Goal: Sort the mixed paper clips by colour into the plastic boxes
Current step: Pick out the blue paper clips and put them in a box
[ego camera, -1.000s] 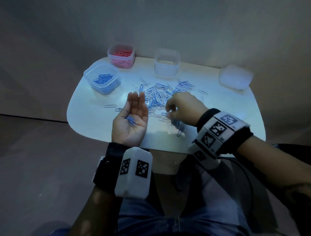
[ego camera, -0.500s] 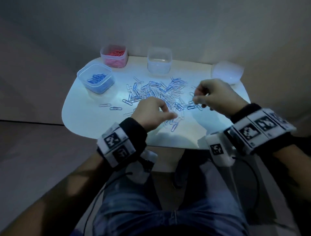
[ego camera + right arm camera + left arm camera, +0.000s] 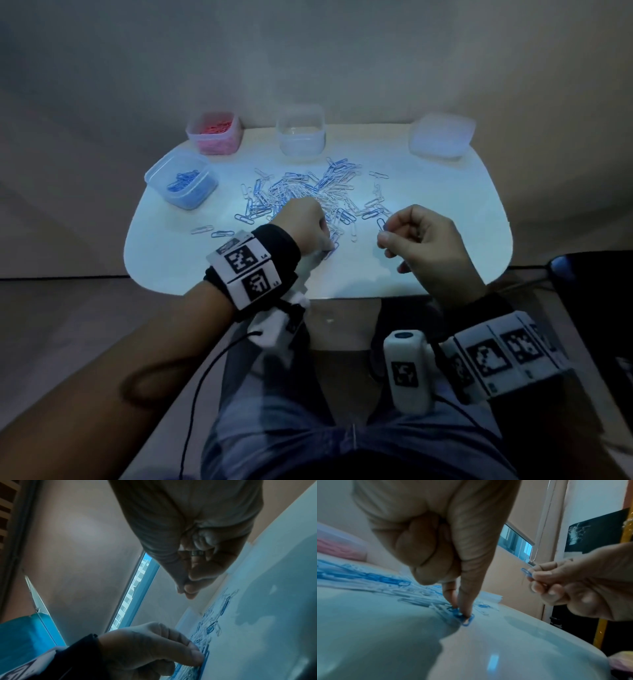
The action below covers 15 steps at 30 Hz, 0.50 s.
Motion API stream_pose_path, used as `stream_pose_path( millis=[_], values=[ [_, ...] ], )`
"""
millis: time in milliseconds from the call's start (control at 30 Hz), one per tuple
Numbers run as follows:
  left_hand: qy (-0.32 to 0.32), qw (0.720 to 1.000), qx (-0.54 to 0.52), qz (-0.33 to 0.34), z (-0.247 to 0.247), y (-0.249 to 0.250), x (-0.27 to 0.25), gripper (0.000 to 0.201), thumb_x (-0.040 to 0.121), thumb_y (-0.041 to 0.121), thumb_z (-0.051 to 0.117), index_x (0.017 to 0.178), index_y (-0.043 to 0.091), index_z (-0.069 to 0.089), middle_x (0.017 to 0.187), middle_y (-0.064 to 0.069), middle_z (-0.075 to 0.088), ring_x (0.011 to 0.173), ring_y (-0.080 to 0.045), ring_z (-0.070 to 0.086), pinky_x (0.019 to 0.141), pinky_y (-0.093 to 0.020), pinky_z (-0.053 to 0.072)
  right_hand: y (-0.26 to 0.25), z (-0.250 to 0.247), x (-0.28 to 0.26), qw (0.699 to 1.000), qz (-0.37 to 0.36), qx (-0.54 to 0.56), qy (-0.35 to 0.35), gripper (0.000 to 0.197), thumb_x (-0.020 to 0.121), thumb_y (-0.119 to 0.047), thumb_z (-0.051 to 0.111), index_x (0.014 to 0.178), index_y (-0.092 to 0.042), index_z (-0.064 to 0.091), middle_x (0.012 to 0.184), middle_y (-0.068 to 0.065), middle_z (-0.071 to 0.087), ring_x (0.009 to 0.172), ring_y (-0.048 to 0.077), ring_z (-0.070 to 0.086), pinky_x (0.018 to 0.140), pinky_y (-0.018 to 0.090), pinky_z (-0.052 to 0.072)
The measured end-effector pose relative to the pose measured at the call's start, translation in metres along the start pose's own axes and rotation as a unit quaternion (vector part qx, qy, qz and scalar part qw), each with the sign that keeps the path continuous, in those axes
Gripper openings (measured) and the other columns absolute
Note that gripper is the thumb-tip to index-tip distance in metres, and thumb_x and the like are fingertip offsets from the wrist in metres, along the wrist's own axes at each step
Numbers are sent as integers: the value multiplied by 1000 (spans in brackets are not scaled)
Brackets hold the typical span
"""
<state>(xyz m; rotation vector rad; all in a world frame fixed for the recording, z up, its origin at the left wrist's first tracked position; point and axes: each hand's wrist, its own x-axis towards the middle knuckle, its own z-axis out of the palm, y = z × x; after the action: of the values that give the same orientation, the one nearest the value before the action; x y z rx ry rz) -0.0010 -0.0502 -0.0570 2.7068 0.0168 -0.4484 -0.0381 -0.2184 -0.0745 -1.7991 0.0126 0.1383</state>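
Observation:
A loose pile of blue and white paper clips lies mid-table. My left hand is knuckles-up at the pile's near edge. In the left wrist view its thumb and forefinger pinch a blue clip flat on the table, with the other fingers curled in. My right hand hovers to the right of the pile and pinches another blue clip, also seen as a blue clip in the left wrist view. The blue box at the left holds blue clips. The pink box holds pink ones.
A clear box stands behind the pile and a closed translucent box sits at the back right. Two stray clips lie left of my left wrist. The white table ends just in front of my knees.
My left hand, palm-up with blue clips a second ago, has turned over and now pinches a clip on the table. My right hand has left the pile with a blue clip.

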Motion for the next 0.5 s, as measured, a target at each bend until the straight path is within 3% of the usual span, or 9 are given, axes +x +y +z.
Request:
stream_pose_path(
  millis=[100,200,367,500],
  values=[
    [-13,1000,-12,2,-3,-2,3,3,77,11,71,79,9,70,41,8,48,44,-2,45,36,-8,31,2,1,-3,1000,-2,18,12,20,83,-3,63,72,-17,54,70,12,59,53,6,53,42,14,42],
    [-14,999,-41,-9,-5,-8,6,11,77,7,70,83,-2,72,28,15,43,34,8,45,34,-6,29,4,-3,-5,999,6,30,15,19,83,-3,62,73,-16,54,73,14,61,56,10,54,42,13,42],
    [-22,993,-111,-17,-13,-13,3,14,79,10,70,79,-4,70,39,9,43,28,-2,34,32,-9,24,7,-7,-6,999,20,33,19,19,84,-2,61,73,-17,54,68,6,60,57,10,54,42,13,41],
    [-81,973,-211,-34,-26,-16,-1,13,82,17,68,77,7,62,36,8,34,41,-12,24,37,-13,17,7,0,-6,998,38,53,11,18,85,-2,60,77,-17,54,69,6,60,58,10,54,43,13,41]
  ],
)
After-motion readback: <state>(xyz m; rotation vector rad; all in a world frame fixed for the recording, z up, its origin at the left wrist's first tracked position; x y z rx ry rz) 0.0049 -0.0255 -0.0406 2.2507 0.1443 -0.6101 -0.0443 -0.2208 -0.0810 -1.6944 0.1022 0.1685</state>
